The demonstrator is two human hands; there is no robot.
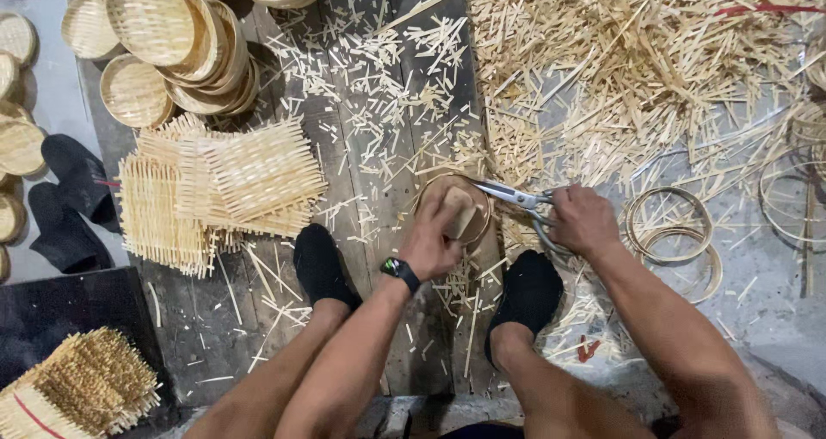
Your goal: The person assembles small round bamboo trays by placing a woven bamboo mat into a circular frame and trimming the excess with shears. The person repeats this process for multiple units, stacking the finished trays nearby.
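Scissors at the rim of a small round woven bamboo tray, held on dark wooden planks.

Left hand presses flat on the tray, fingers closed over it; right hand grips the steel scissors, blades narrowly parted at the tray's right edge (between two black-socked feet). Square woven mats lie well left; bamboo hoops just right; offcut splints crowd the far side.

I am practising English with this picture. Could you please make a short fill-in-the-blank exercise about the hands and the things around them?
1. The right hand holds a pair of ____.
2. The left hand presses down on a small round ____.
3. The left wrist wears a black ____.
4. Both feet wear black ____.

Missing words: scissors; basket; watch; socks.
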